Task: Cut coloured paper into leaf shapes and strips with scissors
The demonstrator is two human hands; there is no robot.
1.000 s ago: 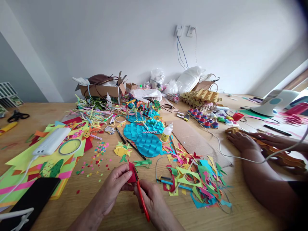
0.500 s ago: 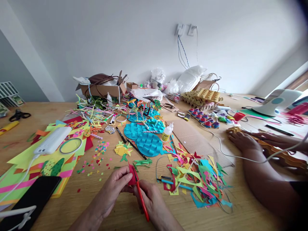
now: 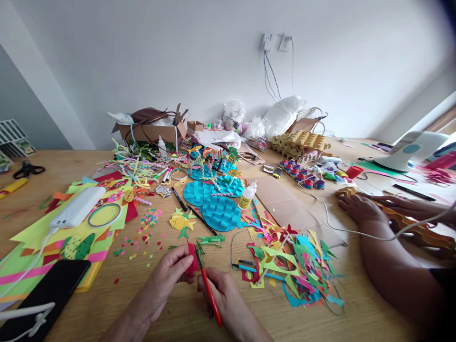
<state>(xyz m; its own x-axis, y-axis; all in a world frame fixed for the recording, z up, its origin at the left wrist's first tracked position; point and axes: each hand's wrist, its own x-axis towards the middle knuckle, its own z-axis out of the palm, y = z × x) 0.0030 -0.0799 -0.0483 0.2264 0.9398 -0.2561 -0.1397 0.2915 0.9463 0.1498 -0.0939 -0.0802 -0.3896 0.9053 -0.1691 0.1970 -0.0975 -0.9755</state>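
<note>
My left hand (image 3: 177,264) pinches a small piece of red paper (image 3: 193,259) between thumb and fingers, low in the middle of the view. Just right of it, my right hand (image 3: 221,289) is closed round red-handled scissors (image 3: 211,294). Their dark blades point up and away, beside the paper's right edge. Thin green paper strips (image 3: 211,239) lie on the table beyond the blades. Farther off rest a yellow paper fish (image 3: 181,222) and a blue paper fish-like shape (image 3: 221,213) with a woven surface.
Coloured paper scraps (image 3: 295,266) are heaped right of my hands. A glue bottle (image 3: 248,195) stands behind them. At left, a black phone (image 3: 53,294) and a white power strip (image 3: 78,207) lie by coloured sheets. A co-worker's hands (image 3: 363,211) touch an egg carton (image 3: 420,228) at right.
The red paper in my left hand has shifted slightly left, and a small gap now shows between it and the scissors. My right hand has barely moved.
</note>
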